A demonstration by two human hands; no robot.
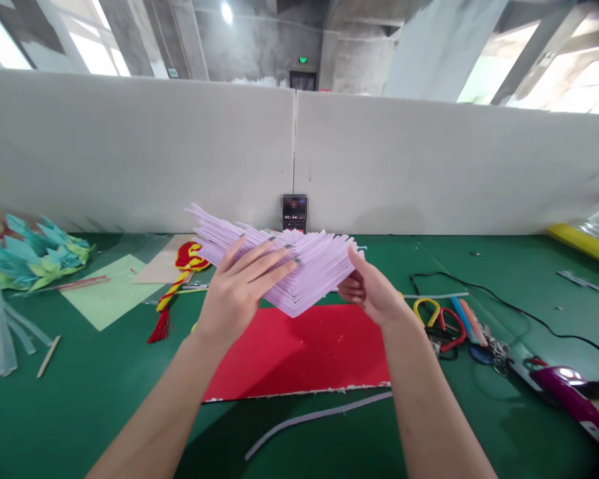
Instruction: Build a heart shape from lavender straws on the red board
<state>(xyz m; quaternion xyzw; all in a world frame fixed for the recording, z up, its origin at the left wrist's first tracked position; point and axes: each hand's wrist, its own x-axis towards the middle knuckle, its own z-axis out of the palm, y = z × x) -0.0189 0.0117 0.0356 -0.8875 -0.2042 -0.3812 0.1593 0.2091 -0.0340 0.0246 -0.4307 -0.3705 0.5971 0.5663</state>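
Note:
A lavender V-shaped panel of fuzzy pipe cleaners laid side by side is raised above the table, its point facing down towards me. My left hand lies across its left half, fingers extended and slightly spread on the front face; the thumb is hidden. At the right edge, my right hand grips the panel with the thumb in front and the fingers curled behind. Below it lies a red sheet with a ragged white front edge. A single lavender pipe cleaner rests loose nearer to me.
Left are teal paper-like flowers, a pale green sheet and a red-yellow tasselled ornament. Scissors, a purple corded tool and its black cable are on the right. A timer stands against the white partition.

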